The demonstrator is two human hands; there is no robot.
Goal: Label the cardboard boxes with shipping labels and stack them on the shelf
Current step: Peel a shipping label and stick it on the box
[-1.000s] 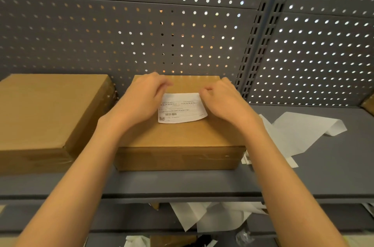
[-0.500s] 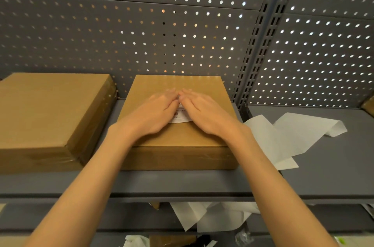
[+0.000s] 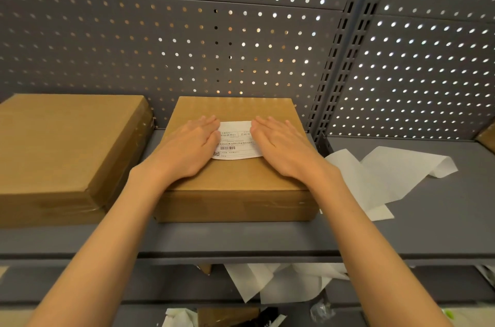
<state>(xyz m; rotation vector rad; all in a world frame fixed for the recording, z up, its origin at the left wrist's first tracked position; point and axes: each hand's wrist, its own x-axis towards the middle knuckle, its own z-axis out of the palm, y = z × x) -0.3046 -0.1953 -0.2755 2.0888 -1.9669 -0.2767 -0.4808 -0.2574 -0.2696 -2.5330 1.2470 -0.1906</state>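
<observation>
Hands flat, fingers straight: left hand (image 3: 188, 148) and right hand (image 3: 284, 145) press white printed shipping label (image 3: 237, 143) ends onto brown flat cardboard box (image 3: 235, 179) on grey metal shelf (image 3: 241, 242).

One printed item is found: a white shipping label (image 3: 235, 140) lying flat on the top face of the middle cardboard box (image 3: 235, 179), its left and right ends covered by the left hand (image 3: 187, 151) and the right hand (image 3: 284, 147). On the uncovered part a barcode, a small QR-type square at the lower left and several rows of boxed characters in an East Asian script are seen, but the print is too small and blurred for any character or digit to be read. No print is made out on the other cardboard box (image 3: 64, 144).
</observation>
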